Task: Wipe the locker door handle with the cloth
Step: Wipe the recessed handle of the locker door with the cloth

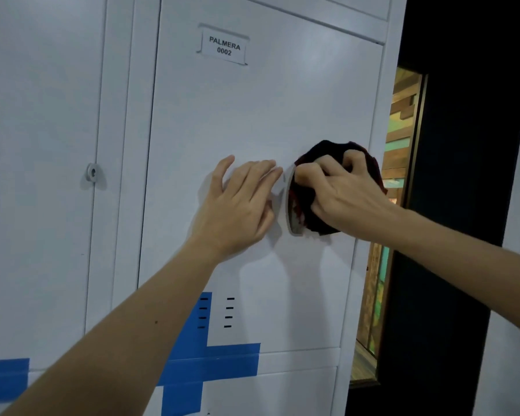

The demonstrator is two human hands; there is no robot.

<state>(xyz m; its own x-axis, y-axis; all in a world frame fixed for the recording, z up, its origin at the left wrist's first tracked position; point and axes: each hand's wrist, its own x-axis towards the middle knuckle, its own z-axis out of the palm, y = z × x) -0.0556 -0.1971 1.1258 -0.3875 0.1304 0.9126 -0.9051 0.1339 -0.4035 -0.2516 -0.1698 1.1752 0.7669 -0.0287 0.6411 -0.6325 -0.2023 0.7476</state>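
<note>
Right hand [342,199] is curled tight round the cloth [327,150], a dark red-black wad. It's pressing that wad into the locker door handle [290,217], the grey recessed cup near the door's right edge. Left hand [237,205] lies flat with straight fingers on the locker door [252,115] just left of the handle, fingertips touching its rim.

Biggest worry imo is the door itself. I can't tell if it's latched, so a hard push or tug from the wiping hand could swing or rattle it. That's probably why the flat hand is bracing the panel, and if it slides on the smooth paint, the brace is gone.

Next down is the handle. It's a hollow with a raised rim, and a balled-up cloth mostly skims the rim and the middle, so the inner corners may get missed. Most of the recess is hidden under the cloth, so no idea how clean it is.

Smallest thing: the left fingertips sit right at the rim, so the cloth can bump them and they can smudge it.

Pose-wise, both forearms reach up and forward. The right one comes in from the right, knuckles toward the camera.
</note>
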